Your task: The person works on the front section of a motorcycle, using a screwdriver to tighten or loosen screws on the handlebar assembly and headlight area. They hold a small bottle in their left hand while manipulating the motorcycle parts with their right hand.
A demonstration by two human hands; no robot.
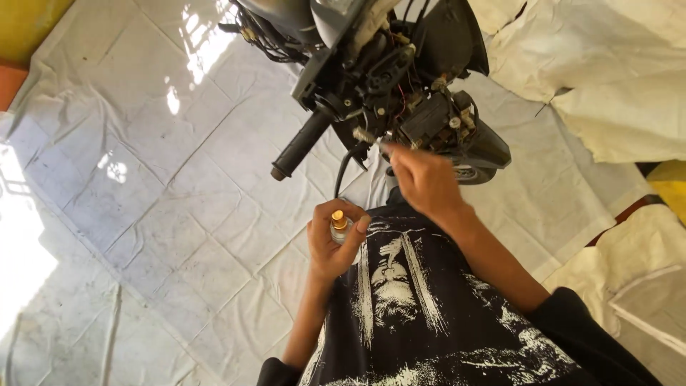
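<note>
Fingers of left hand [330, 241] grip small bottle [339, 226]; right hand [423, 179] pinches half-hidden thin tool [381, 146].

White tarp [143, 186], yellow cloth [28, 21].

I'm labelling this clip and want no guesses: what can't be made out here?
- Head view: what the right hand pinches; its own fingers hide the thin tool.
- Small bottle: body covered by the left hand.
- Scooter handlebar assembly: cut off by the top edge.
- Wiring detail: too small.
</note>
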